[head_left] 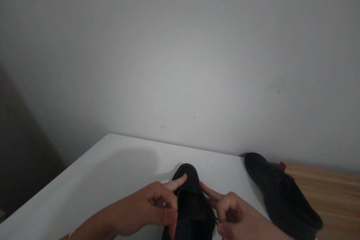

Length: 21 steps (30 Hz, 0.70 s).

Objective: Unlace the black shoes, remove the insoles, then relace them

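Note:
A black lace-up shoe (192, 204) rests on the white table, its toe pointing away from me and its heel cut off by the lower edge. My left hand (153, 208) is at the shoe's left side, with one finger stretched onto the toe cap. Its thumb and other fingers are pressed together by the opening; what they pinch is hidden. On the right side, my right hand (232, 213) touches the shoe near the toe with one outstretched finger. The remaining fingers are curled in a pinch, where a thin black shoelace (216, 219) runs to them.
A second black shoe (281, 195) lies at the right, beside a wood-grained board or box (332, 195). The white table (120, 157) has its back edge against a pale grey wall (180, 63). A dark area lies beyond its left edge.

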{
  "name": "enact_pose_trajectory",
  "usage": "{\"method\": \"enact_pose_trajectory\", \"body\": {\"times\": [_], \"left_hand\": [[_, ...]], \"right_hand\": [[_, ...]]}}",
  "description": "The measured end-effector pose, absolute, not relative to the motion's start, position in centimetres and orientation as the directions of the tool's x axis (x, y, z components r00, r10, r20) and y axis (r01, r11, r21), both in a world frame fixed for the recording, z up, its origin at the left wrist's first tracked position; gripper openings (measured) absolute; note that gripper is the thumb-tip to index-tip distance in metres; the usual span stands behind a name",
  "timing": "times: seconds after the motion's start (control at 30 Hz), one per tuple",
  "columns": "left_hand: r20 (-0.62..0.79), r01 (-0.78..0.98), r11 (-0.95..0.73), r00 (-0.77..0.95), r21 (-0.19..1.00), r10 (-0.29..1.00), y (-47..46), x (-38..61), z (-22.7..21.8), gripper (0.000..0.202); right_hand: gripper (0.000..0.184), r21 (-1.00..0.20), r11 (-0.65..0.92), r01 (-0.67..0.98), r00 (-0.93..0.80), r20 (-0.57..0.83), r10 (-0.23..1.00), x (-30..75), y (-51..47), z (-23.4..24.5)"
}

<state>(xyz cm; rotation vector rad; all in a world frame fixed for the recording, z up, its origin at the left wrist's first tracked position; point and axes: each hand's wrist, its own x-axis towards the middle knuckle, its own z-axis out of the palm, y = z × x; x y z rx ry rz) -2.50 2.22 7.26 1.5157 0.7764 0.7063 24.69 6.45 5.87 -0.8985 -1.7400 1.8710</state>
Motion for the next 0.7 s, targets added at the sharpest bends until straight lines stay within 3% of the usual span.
{"method": "enact_pose_trajectory", "body": {"times": [0.17, 0.33, 0.47, 0.6, 0.7], "left_hand": [[-0.065, 0.254, -0.078, 0.512, 0.964, 0.857, 1.6, -1.7, 8.1, 0.032], [-0.012, 0.421, -0.109, 0.275, 0.9, 0.961, 1.0, -0.8, 8.8, 0.029], [-0.032, 0.401, -0.123, 0.36, 0.908, 0.933, 0.8, 0.1, 9.5, 0.031], [0.01, 0.211, -0.13, 0.492, 0.969, 0.87, 0.8, 0.6, 9.8, 0.034], [-0.031, 0.189, -0.095, 0.576, 0.977, 0.817, 0.9, 0.6, 9.9, 0.043]], "right_hand": [[0.029, -0.964, 0.007, 0.267, -0.654, -0.176, 0.736, 24.6, 6.5, 6.6], [0.028, -0.855, 0.351, 0.382, -0.618, 0.046, 0.785, 24.1, 6.0, 7.7], [0.014, -0.834, 0.469, 0.29, -0.685, 0.162, 0.711, 23.5, 5.4, 8.1], [0.007, -0.851, 0.497, 0.17, -0.729, 0.23, 0.644, 22.4, 4.9, 8.5], [0.006, -0.877, 0.476, 0.06, -0.693, 0.306, 0.652, 21.7, 4.9, 8.7]]}}
